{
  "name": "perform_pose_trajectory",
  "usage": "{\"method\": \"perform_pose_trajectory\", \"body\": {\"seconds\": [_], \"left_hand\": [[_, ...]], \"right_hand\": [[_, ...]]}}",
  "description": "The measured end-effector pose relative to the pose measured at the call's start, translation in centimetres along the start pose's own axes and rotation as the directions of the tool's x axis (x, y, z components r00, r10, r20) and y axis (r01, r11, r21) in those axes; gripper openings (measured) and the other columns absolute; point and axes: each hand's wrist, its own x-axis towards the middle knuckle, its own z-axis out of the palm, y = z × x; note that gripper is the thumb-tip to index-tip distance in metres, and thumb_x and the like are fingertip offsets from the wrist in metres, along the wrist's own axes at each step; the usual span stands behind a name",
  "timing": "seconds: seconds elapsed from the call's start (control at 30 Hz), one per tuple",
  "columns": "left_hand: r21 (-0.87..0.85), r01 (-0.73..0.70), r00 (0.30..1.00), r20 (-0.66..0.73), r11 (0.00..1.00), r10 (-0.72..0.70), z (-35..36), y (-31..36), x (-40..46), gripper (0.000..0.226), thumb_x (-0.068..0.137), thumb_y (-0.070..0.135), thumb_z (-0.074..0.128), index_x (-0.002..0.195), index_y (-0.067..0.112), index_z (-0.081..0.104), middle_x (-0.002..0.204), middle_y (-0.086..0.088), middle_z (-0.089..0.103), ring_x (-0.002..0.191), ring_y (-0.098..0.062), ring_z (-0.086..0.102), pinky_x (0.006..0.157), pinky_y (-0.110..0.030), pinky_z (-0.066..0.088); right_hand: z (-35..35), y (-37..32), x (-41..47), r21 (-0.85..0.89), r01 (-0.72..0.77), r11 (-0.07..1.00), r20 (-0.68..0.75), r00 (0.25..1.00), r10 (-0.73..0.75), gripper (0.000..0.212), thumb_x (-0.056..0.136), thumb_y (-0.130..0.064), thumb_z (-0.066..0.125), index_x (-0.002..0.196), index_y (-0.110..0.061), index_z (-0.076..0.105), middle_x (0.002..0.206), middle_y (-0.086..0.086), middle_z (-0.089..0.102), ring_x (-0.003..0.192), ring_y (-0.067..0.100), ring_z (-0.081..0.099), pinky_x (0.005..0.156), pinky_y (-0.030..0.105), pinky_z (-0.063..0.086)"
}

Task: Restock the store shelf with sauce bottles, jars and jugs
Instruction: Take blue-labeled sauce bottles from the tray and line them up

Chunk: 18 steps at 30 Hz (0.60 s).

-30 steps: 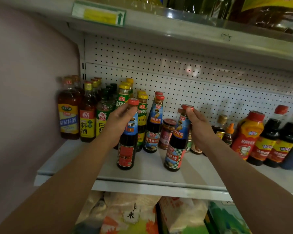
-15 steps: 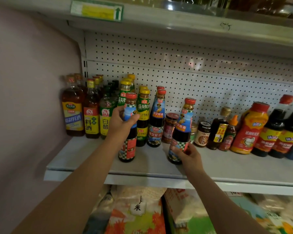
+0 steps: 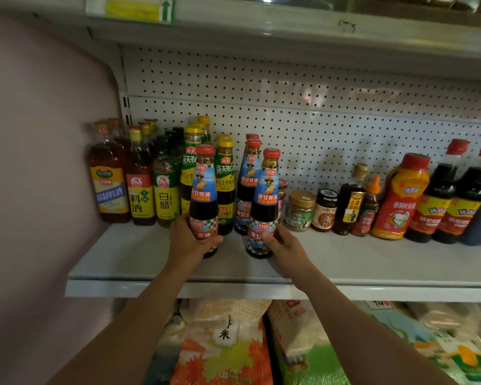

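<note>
From the head camera, the left hand (image 3: 190, 240) curls round the lower body of a dark glass oyster-sauce bottle with a red cap and blue label (image 3: 204, 201), thumb across the chequered band near its base. The right hand (image 3: 282, 243) grips a second, matching red-capped dark sauce bottle (image 3: 264, 204) the same way, fingers wrapped round its foot from the right. Both bottles stand upright near the front of the pale grey metal shelf (image 3: 372, 262), just apart from each other, in front of two more of the same kind (image 3: 249, 176).

Behind and to the left stand green-labelled, yellow-capped sauce bottles (image 3: 225, 179), a green white-vinegar bottle (image 3: 165, 190) and amber cooking-wine bottles with yellow labels (image 3: 109, 176). To the right sit small squat jars (image 3: 300, 209), an orange squeeze bottle with a red cap (image 3: 400, 198) and dark soy jugs with red caps (image 3: 444, 195). A white pegboard (image 3: 317, 107) backs the shelf. Below it lie printed rice bags (image 3: 222, 345).
</note>
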Motion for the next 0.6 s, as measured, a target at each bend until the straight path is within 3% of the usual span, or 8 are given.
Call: {"method": "perform_pose_trajectory", "body": {"seconds": [0.1, 0.2, 0.27, 0.4, 0.5, 0.6], "left_hand": [[-0.016, -0.006, 1.000, -0.027, 1.000, 0.006, 0.4, 0.3, -0.4, 0.094, 0.046, 0.054, 0.091, 0.126, 0.024, 0.050, 0.125, -0.001, 0.059, 0.109, -0.017, 0.061, 0.091, -0.039, 0.055], [-0.066, 0.014, 0.999, 0.040, 0.998, -0.012, 0.1, 1.6, -1.0, 0.074, 0.071, 0.023, 0.088, 0.133, 0.020, 0.047, 0.124, 0.002, 0.059, 0.107, -0.013, 0.059, 0.086, -0.027, 0.047], [-0.087, 0.027, 0.996, 0.087, 0.996, -0.020, 0.1, 1.5, -0.9, 0.068, 0.082, 0.009, 0.077, 0.140, 0.017, 0.042, 0.124, 0.003, 0.056, 0.110, -0.013, 0.054, 0.091, -0.028, 0.042], [-0.068, 0.033, 0.995, 0.093, 0.997, -0.027, 0.2, 1.2, -0.9, 0.066, 0.084, 0.004, 0.073, 0.141, 0.015, 0.041, 0.122, 0.002, 0.054, 0.110, -0.014, 0.052, 0.094, -0.031, 0.040], [-0.055, 0.029, 0.997, 0.072, 0.998, -0.025, 0.3, 1.1, -0.8, 0.065, 0.082, 0.005, 0.074, 0.139, 0.015, 0.042, 0.120, 0.001, 0.055, 0.107, -0.014, 0.053, 0.092, -0.030, 0.040], [-0.057, 0.020, 0.998, 0.063, 0.998, -0.016, 0.4, 1.1, -0.7, 0.066, 0.082, 0.005, 0.076, 0.138, 0.014, 0.043, 0.117, 0.003, 0.054, 0.105, -0.013, 0.053, 0.091, -0.029, 0.041]], "right_hand": [[0.7, 0.2, 0.2, -0.072, 0.015, 0.997, -0.036, 0.999, -0.017, 0.081, 0.074, -0.065, 0.076, 0.141, -0.027, 0.050, 0.128, -0.005, 0.067, 0.119, 0.016, 0.063, 0.105, 0.049, 0.050], [1.0, 0.1, 0.3, -0.180, -0.010, 0.984, -0.146, 0.989, -0.017, 0.076, 0.077, -0.040, 0.085, 0.139, -0.018, 0.047, 0.122, -0.005, 0.066, 0.113, 0.011, 0.064, 0.099, 0.040, 0.053], [1.0, 0.4, 0.6, -0.176, -0.021, 0.984, -0.184, 0.983, -0.012, 0.068, 0.078, -0.031, 0.085, 0.134, -0.017, 0.049, 0.120, -0.003, 0.066, 0.111, 0.013, 0.064, 0.097, 0.039, 0.055], [1.2, 0.5, 1.1, -0.213, -0.009, 0.977, -0.139, 0.990, -0.021, 0.072, 0.073, -0.044, 0.083, 0.135, -0.023, 0.052, 0.121, -0.006, 0.069, 0.111, 0.010, 0.065, 0.098, 0.042, 0.055], [1.6, 0.4, 1.4, -0.236, 0.010, 0.972, -0.127, 0.991, -0.042, 0.061, 0.082, -0.032, 0.081, 0.135, -0.021, 0.052, 0.124, -0.004, 0.067, 0.113, 0.008, 0.063, 0.100, 0.038, 0.053], [1.8, 0.6, 1.9, -0.256, 0.016, 0.966, -0.116, 0.992, -0.047, 0.059, 0.082, -0.035, 0.081, 0.133, -0.022, 0.054, 0.125, -0.004, 0.066, 0.115, 0.009, 0.062, 0.101, 0.041, 0.053]]}}
